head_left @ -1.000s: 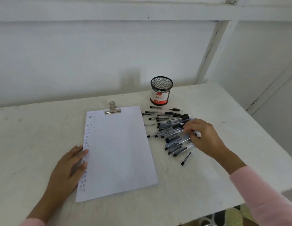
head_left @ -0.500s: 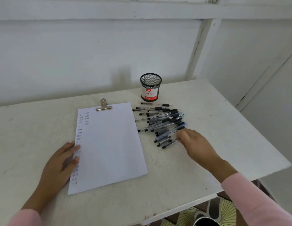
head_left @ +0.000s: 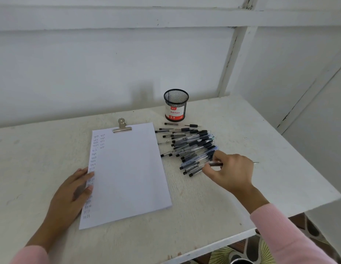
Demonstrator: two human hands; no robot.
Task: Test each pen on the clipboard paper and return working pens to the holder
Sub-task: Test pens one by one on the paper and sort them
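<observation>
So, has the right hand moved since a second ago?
Yes: the right hand slid to the pile's near end, farther from the holder, now pinching a pen.

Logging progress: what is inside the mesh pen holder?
No pens rise above the rim of the mesh holder or show through its upper mesh. Its label covers the lower part, so the bottom is unseen.

White table (head_left: 261, 141), white wall behind. Paper (head_left: 131, 168) under a metal clip (head_left: 122, 127), with handwritten test marks down its left side. Left hand (head_left: 70, 191) lies flat, fingers straight, fingertips on the paper's left edge. Black mesh pen holder (head_left: 176, 105) stands upright behind a loose pile of pens (head_left: 190, 143), right of the paper. Right hand (head_left: 232, 172) at the pile's near edge, fingers curled, pinching one pen (head_left: 216, 164). Pink sleeves on both arms.
</observation>
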